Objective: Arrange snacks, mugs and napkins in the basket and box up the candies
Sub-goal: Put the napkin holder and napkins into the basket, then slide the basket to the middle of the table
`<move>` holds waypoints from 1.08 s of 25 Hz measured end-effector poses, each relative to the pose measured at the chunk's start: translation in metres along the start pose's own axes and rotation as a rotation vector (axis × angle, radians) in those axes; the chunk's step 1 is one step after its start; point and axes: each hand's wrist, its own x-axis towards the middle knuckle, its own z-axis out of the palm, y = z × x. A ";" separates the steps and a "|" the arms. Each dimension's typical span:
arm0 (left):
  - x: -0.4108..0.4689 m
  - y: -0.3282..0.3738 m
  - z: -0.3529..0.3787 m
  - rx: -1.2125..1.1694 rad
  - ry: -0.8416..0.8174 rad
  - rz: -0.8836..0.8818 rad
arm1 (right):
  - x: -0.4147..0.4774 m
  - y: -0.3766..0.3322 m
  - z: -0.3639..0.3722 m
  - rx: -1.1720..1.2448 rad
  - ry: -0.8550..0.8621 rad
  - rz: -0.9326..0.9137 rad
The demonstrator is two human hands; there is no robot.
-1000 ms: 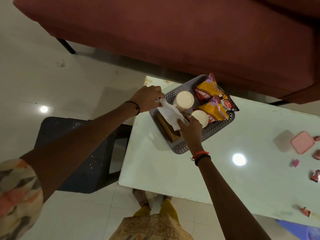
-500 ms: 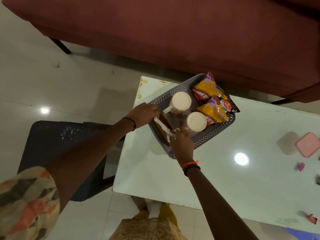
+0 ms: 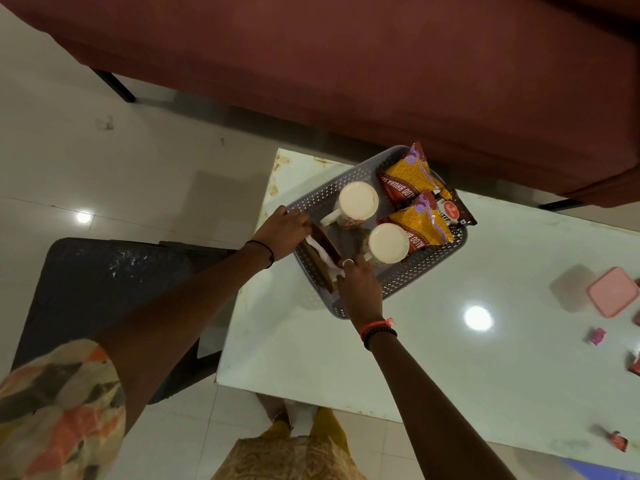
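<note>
Your left hand (image 3: 282, 230) and right hand (image 3: 358, 289) meet at the near-left end of the basket (image 3: 408, 277), which sits on the table (image 3: 346, 358) at its far-left corner. Between them a white napkin (image 3: 323, 254) lies pressed into a brown holder (image 3: 320, 261) standing on edge against the basket wall; both hands work it, probably because thin paper needs one hand to steady the holder and the other to push. Your left fingers curl over the holder's far end, closed on it as far as shows. Your right fingertips pinch the napkin's near end; the thumb is hidden. Two mugs (image 3: 358, 202) stand upright mid-basket, leaving the end strip free for the holder. Two snack packs (image 3: 410, 176) lean at the far end, where they cannot topple onto the mugs. The snacks, mugs and napkin appear placed, so the basket part looks nearly done. The pink box (image 3: 613, 291) lies well apart at the table's right, with wrapped candies (image 3: 596, 336) scattered near it, not yet boxed
</note>
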 end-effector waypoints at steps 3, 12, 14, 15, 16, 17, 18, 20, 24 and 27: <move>-0.006 0.004 0.001 -0.134 0.070 -0.080 | -0.003 0.003 -0.012 0.045 0.013 -0.029; -0.031 0.067 0.006 -1.379 0.397 -1.236 | 0.080 0.087 -0.135 0.174 0.347 0.113; -0.029 0.082 0.008 -1.540 0.261 -1.266 | 0.110 0.106 -0.152 0.132 0.332 0.153; -0.028 0.088 0.008 -1.563 0.222 -1.225 | 0.124 0.113 -0.158 0.114 0.297 0.169; -0.026 0.092 0.007 -1.566 0.211 -1.193 | 0.137 0.117 -0.162 0.076 0.246 0.183; -0.024 0.094 0.008 -1.552 0.218 -1.179 | 0.149 0.121 -0.163 0.042 0.188 0.195; -0.022 0.096 0.010 -1.531 0.233 -1.184 | 0.160 0.123 -0.164 0.025 0.133 0.203; -0.021 0.098 0.012 -1.498 0.260 -1.204 | 0.176 0.125 -0.163 0.010 0.010 0.237; -0.023 0.102 0.015 -1.534 0.274 -1.240 | 0.195 0.130 -0.154 0.036 -0.170 0.288; -0.024 0.099 0.016 -1.558 0.276 -1.244 | 0.201 0.133 -0.150 0.042 -0.184 0.293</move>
